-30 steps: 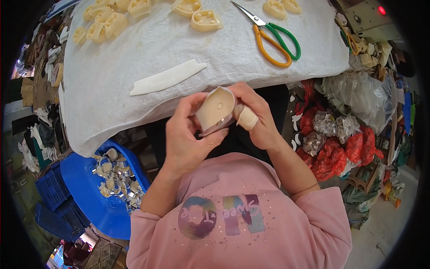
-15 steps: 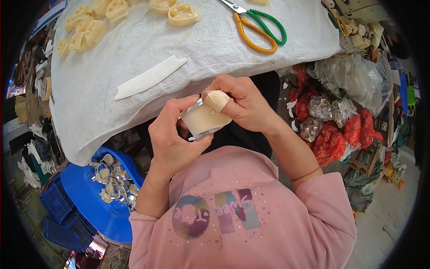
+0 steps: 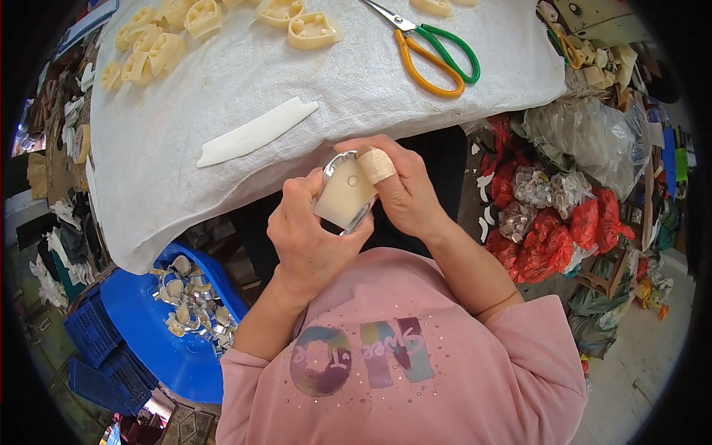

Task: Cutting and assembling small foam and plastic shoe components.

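Cream block [image 3: 343, 199] (smooth, metal-rimmed) gripped between both hands [image 3: 356, 211].

Cream piece [image 3: 344, 194] in its metal frame now turned: a second ago its broad round face showed upward, now it sits tilted with a flatter side showing. Right hand [image 3: 400, 189] has shifted its bandaged thumb onto the top edge. Left hand [image 3: 308, 237] grips lower.

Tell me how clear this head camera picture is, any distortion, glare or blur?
Head view: strong fisheye bending with black corners; the table edge curves. Even, soft light and no harsh shadows. The cream piece between left hand and right hand is sharp, with a small glint on its metal rim.
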{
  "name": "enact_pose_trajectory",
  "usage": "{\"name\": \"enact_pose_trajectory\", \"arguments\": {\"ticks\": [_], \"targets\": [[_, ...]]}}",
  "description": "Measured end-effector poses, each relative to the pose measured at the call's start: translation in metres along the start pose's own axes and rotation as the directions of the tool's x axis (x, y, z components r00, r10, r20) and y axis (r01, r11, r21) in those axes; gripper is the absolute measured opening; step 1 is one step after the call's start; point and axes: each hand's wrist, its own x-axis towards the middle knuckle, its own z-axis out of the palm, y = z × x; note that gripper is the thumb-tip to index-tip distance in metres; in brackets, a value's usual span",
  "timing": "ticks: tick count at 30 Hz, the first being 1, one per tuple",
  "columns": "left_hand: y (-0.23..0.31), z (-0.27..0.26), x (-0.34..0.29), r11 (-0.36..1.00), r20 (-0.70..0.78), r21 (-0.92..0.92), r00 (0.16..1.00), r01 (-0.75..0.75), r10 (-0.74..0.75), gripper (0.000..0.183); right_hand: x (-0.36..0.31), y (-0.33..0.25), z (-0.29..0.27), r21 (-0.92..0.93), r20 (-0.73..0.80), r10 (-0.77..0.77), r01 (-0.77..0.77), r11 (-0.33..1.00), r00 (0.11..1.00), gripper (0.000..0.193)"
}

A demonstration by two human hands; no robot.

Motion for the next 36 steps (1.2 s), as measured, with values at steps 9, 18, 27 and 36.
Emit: {"name": "enact_pose_trajectory", "arguments": {"ticks": [9,18,27,36], "targets": [[-0.002,0.002,0.001,1.0,-0.084,-0.009,0.996,0.009,-0.01,0.054,-0.009,-0.002,0.009,0.454,0.081,0.284,-0.289,0.843,0.955,0.033],[-0.01,0.006,0.003,0.979,-0.182,0.104,0.964,-0.178,0.194,0.06,-0.012,-0.015,0.022,0.045,-0.023,0.085,-0.084,0.995,0.996,0.04],[-0.01,0.003,0.0,0.997,-0.119,0.014,0.99,-0.075,0.076,0.059,-0.009,-0.001,0.022,0.189,-0.065,0.116,-0.102,0.977,0.991,0.039],[-0.001,0.0,0.007,0.999,-0.1,-0.01,0.994,-0.05,0.049,0.085,-0.001,-0.012,0.023,0.183,-0.084,0.067,-0.051,0.982,0.994,0.041]]}}
